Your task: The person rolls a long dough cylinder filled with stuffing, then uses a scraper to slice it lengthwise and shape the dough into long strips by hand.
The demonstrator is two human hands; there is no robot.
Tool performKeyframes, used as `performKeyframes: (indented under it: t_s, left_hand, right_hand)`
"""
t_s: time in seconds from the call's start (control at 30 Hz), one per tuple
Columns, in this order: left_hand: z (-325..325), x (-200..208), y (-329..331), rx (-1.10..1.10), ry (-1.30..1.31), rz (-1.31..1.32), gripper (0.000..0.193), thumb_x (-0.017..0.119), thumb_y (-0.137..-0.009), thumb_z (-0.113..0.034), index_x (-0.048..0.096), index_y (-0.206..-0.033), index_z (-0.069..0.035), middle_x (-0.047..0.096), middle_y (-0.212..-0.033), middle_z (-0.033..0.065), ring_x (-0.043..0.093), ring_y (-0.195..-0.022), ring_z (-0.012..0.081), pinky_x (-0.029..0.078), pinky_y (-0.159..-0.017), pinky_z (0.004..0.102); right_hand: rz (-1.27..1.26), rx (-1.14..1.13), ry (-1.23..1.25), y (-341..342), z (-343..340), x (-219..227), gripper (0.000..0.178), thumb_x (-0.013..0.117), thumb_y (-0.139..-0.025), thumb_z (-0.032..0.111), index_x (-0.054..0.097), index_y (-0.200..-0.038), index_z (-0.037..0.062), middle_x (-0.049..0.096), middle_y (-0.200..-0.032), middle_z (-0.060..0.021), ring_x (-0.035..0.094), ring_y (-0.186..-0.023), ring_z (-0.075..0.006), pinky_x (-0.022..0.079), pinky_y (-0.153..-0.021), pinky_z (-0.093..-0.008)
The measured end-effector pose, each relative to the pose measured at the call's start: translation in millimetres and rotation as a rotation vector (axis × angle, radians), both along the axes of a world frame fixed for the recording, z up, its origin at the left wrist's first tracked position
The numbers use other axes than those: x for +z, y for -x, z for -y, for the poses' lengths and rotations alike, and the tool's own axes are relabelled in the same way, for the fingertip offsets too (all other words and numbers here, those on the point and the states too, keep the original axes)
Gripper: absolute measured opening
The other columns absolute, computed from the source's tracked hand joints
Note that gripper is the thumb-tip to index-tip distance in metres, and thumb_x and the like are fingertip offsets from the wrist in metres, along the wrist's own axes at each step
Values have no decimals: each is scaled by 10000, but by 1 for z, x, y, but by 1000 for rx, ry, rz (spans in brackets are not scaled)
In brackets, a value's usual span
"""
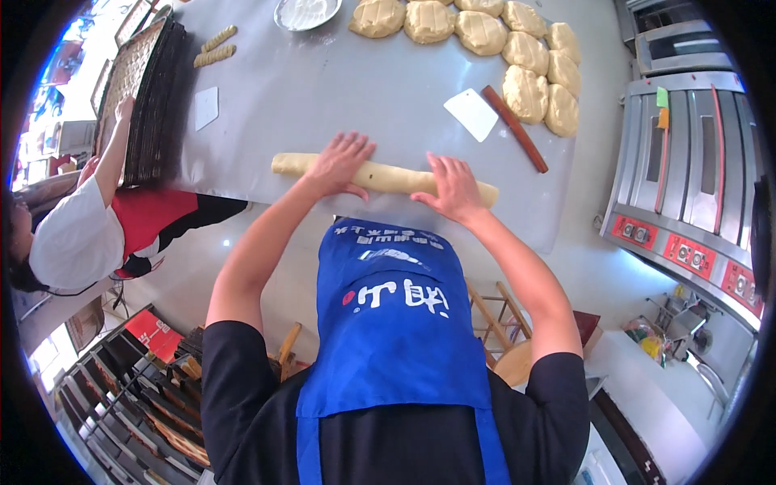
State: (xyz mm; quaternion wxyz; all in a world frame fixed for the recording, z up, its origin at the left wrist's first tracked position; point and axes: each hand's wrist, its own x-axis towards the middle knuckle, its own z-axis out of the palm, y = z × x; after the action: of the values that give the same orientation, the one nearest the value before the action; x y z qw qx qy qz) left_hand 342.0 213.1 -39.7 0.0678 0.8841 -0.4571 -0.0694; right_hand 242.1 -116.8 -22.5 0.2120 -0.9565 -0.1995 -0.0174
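A long, thick log of pale yellow dough lies crosswise near the front edge of the metal worktable. My left hand rests on it left of the middle, palm down with fingers stretched out. Right of the middle, my right hand lies flat on the same log, thumb spread toward the other hand. Both ends of the dough stick out past my hands. A small dark spot shows on its surface between them. Beyond my right hand lie a white dough scraper and a brown wooden rolling pin.
Several dough lumps cover the far right. A bowl of white powder, two twisted dough strips and another scraper lie farther left. A co-worker reaches to stacked woven trays. Steel ovens stand right; a stool is behind me.
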Motion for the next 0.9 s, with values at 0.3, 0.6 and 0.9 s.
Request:
performKeyframes:
  t_s: [0.3,0.6,0.9]
  left_hand:
    - [-36,-34,73,175,25,262,1031,817,-801,-667,511,-1578,-62,624,-1435,215,602,-1340,366,430,-1208,576]
    - [-126,-20,12,-56,24,0,958,927,-711,-594,601,-1433,-56,675,-1328,137,664,-1229,322,530,-1066,463]
    - [-133,-24,-12,127,78,11,679,903,-746,-564,662,-1183,-103,643,-1052,78,656,-1060,283,548,-924,438]
  right_hand:
    - [173,145,128,11,-110,-66,932,799,-909,548,457,-1659,113,632,-1386,-184,613,-1290,-363,475,-1096,-526]
    - [64,256,199,-12,-171,-41,956,807,-842,614,526,-1575,69,665,-1203,-133,641,-1139,-305,529,-997,-455]
    - [92,-6,119,-26,-183,-47,783,871,-819,499,610,-1422,72,644,-1097,-87,652,-1032,-294,563,-899,-430]
